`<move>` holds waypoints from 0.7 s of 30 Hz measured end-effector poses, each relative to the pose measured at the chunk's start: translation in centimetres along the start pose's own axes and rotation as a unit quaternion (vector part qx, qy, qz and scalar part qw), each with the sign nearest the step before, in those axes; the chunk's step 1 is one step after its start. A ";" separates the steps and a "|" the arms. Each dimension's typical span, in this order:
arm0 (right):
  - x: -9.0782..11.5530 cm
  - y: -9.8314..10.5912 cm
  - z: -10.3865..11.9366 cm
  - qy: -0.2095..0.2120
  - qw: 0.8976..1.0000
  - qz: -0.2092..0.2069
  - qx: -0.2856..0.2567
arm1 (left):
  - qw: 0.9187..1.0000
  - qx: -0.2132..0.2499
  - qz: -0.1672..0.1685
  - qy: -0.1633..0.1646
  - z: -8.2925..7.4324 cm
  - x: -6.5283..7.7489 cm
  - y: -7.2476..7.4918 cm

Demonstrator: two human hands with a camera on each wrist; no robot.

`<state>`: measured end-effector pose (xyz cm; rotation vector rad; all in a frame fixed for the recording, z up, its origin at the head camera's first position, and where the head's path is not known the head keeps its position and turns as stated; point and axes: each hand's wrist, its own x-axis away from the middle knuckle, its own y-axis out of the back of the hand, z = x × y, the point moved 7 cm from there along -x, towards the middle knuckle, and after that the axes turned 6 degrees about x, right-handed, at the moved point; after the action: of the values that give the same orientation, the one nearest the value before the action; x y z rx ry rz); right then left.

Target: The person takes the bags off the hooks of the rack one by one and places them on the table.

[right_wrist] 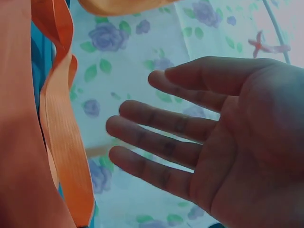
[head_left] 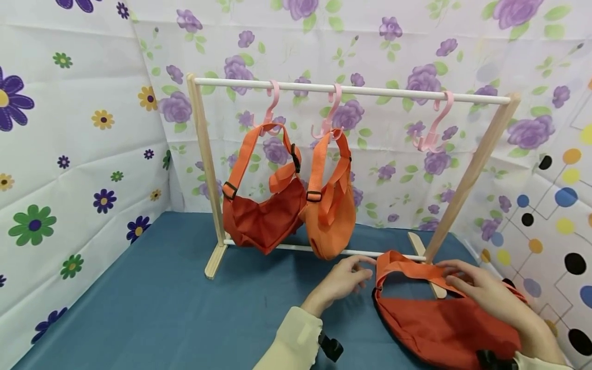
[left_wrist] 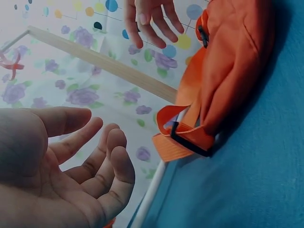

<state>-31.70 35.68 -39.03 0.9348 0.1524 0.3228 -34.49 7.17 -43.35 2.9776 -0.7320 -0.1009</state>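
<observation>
A red-orange shoulder bag [head_left: 448, 324] lies on the blue tabletop at the right, its orange strap [head_left: 409, 268] looped up toward the rack. Just left of that strap is my left hand [head_left: 341, 280], and the left wrist view shows its fingers [left_wrist: 114, 175] loosely bent around nothing. My right hand [head_left: 490, 295] hovers over the right part of the bag. In the right wrist view its fingers [right_wrist: 161, 142] are nearly straight and spread, apart from the strap. A second red bag [head_left: 263, 216] and an orange bag [head_left: 330, 221] hang from the rack by their straps.
The wooden rack has a white top rail [head_left: 379, 91] and a slanting right post [head_left: 472, 174]. Pink hooks hold the two hanging bags; another pink hook [head_left: 435, 128] hangs bare at the right. Patterned cloth walls [head_left: 74, 169] enclose the blue tabletop [head_left: 185, 318].
</observation>
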 end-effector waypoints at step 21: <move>-0.5 -0.1 4.6 0.097 0.986 -0.131 0.047 | 0.987 0.073 0.004 -0.141 -5.9 1.7 2.9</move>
<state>-30.93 31.94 -36.38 0.9626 0.4682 0.1621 -33.87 4.15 -37.31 3.1367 -0.8125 -0.4987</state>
